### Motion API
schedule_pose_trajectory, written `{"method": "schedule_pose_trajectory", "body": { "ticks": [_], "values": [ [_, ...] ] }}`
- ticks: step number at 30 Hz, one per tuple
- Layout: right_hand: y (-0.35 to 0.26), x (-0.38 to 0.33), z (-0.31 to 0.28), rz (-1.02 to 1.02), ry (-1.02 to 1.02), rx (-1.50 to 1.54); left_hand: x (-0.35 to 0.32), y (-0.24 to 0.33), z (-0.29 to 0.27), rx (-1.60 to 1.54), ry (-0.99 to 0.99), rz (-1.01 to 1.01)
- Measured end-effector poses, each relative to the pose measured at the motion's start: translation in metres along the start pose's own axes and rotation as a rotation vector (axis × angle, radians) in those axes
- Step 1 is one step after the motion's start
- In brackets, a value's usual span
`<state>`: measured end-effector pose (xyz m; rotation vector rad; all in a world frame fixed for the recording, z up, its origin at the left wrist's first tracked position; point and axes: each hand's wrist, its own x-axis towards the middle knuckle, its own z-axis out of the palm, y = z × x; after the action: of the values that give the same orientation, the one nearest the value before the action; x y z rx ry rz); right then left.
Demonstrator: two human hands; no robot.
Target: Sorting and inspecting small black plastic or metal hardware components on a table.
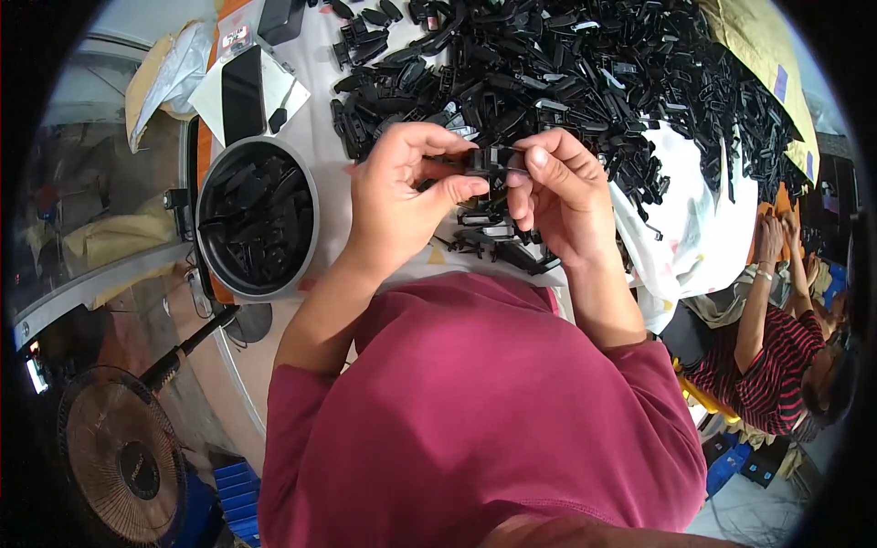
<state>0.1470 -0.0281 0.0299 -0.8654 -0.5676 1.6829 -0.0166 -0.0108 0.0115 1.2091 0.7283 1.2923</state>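
Between my two hands is a small black plastic part (484, 162), held up over the near side of the table. My left hand (399, 187) pinches its left end between thumb and fingers. At its right end, the thumb and fingers of my right hand (568, 183) are closed on a dark, thin piece that meets the part; whether the two are joined I cannot tell. Behind and beneath my hands spreads a large heap of black plastic parts (557, 82), with several more lying just below my fingers.
Left of my hands stands a round grey-rimmed tub (313, 219) of black parts. Beyond it lie a dark phone-like slab (243, 96) and a black box (280, 20). A white plastic bag (681, 210) hangs at the right edge. A fan (123, 457) stands lower left; another person (776, 365) works at right.
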Motion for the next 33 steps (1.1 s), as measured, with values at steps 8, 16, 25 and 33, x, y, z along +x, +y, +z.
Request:
{"method": "schedule_pose_trajectory", "body": {
  "ticks": [8, 16, 25, 33],
  "values": [
    [-0.012, -0.001, -0.006, 0.134, 0.042, -0.239, -0.002, 0.008, -0.003, 0.498, -0.015, 0.161],
    [0.008, -0.005, 0.005, -0.069, 0.076, -0.583, -0.004, -0.005, 0.009, -0.225, 0.074, -0.210],
    [0.009, 0.012, -0.003, -0.072, -0.190, -0.968, -0.006, -0.015, -0.012, -0.500, 0.174, -0.425],
    [-0.017, 0.100, -0.058, -0.657, 0.208, -2.031, 0.009, -0.015, -0.070, 0.697, 0.423, -0.298]
  ]
}}
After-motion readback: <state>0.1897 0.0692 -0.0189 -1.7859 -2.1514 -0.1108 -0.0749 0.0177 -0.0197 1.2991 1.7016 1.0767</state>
